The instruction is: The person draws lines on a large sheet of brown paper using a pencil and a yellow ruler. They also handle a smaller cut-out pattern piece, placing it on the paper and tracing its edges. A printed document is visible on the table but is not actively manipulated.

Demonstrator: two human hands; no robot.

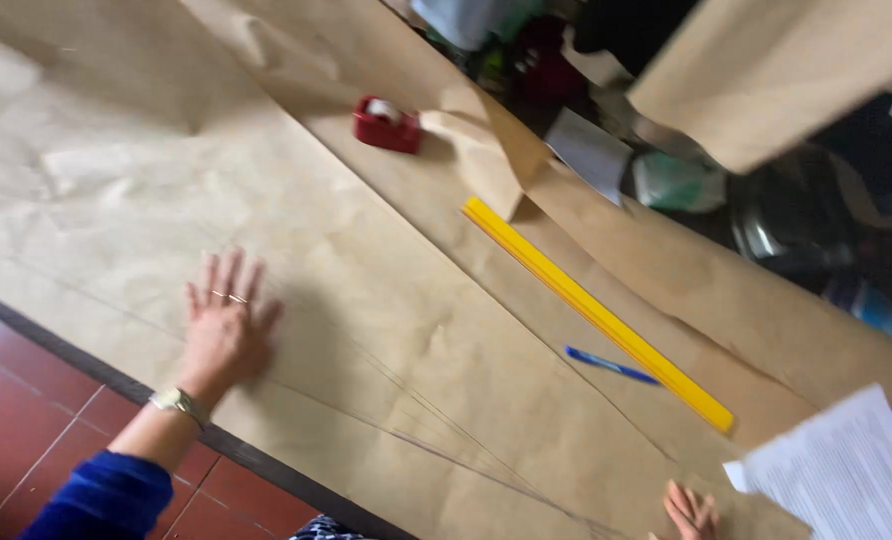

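Left hand: nearest, flat, fingers spread, pressing brown paper on the bench. Right hand: at lower edge, grip unclear. Pencil lines drawn across paper; no cuts visible. Yellow ruler, blue pen beside, untouched; red tape dispenser beyond.

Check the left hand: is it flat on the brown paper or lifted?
Flat. The left hand lies palm down, fingers spread, on the brown paper, its shadow close beside it.
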